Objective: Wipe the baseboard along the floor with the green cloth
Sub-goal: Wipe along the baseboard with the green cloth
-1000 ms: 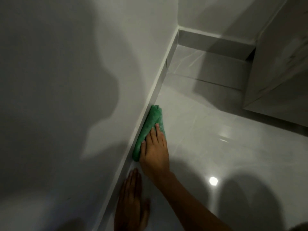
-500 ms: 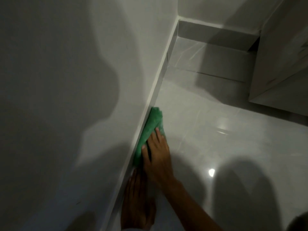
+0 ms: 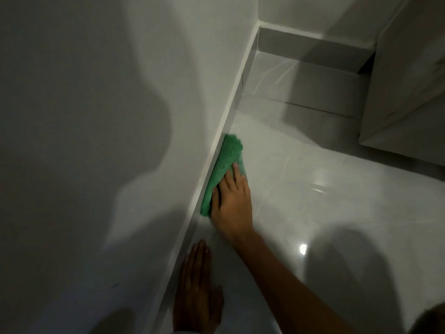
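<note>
A folded green cloth [image 3: 225, 162] lies pressed against the white baseboard [image 3: 234, 97], which runs along the foot of the left wall toward the far corner. My right hand [image 3: 232, 203] lies flat on the near half of the cloth, fingers pointing along the baseboard, pushing it to the board. Closer to me, my left hand [image 3: 196, 292] rests palm down on the glossy floor beside the baseboard, fingers together and holding nothing. The cloth's lower edge is hidden under my right hand.
The white wall [image 3: 96, 141] fills the left side, with my shadow on it. Glossy pale floor tiles [image 3: 325, 201] spread to the right. A second baseboard [image 3: 313, 47] closes the far corner, and a light cabinet [image 3: 404, 92] stands at the right.
My right hand and the cloth have slid a little farther along the baseboard toward the far corner, away from my left hand, which stays flat on the floor.
</note>
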